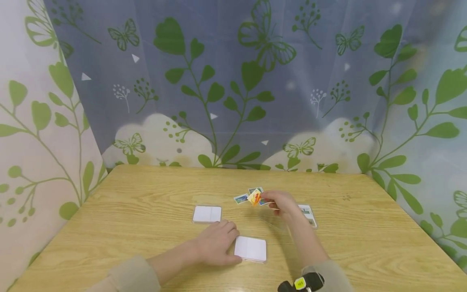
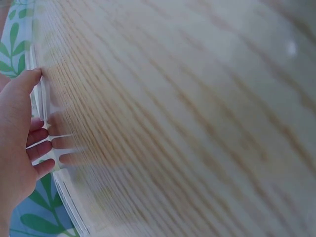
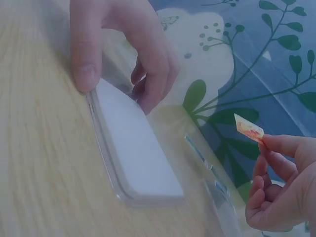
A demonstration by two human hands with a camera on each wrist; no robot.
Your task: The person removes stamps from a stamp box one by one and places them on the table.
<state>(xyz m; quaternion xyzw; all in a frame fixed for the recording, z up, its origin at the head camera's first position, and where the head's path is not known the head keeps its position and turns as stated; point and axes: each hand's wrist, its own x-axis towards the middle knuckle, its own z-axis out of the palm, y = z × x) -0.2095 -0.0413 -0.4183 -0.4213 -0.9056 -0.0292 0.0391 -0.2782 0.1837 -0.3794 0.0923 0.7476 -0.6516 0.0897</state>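
My right hand (image 1: 282,203) pinches a small picture card (image 1: 254,197) printed in orange and red, between thumb and fingertips. In the right wrist view the card (image 3: 248,128) stands out from the fingertips, raised above the table. Below it in the head view, several small blue-green picture cards (image 1: 241,198) lie on the table. My left hand (image 1: 218,244) rests on the table beside a white rectangular booklet with a clear cover (image 1: 250,248). Its thumb touches one corner of the booklet (image 3: 136,148), and its loosely bent fingers lie around the adjacent corner.
A second white booklet (image 1: 207,214) lies left of centre, beyond the left hand. Partly behind the right forearm is a white-bordered piece with small pictures (image 1: 309,215). The wood-grain table (image 1: 146,190) ends at a leaf-and-butterfly curtain (image 1: 226,101).
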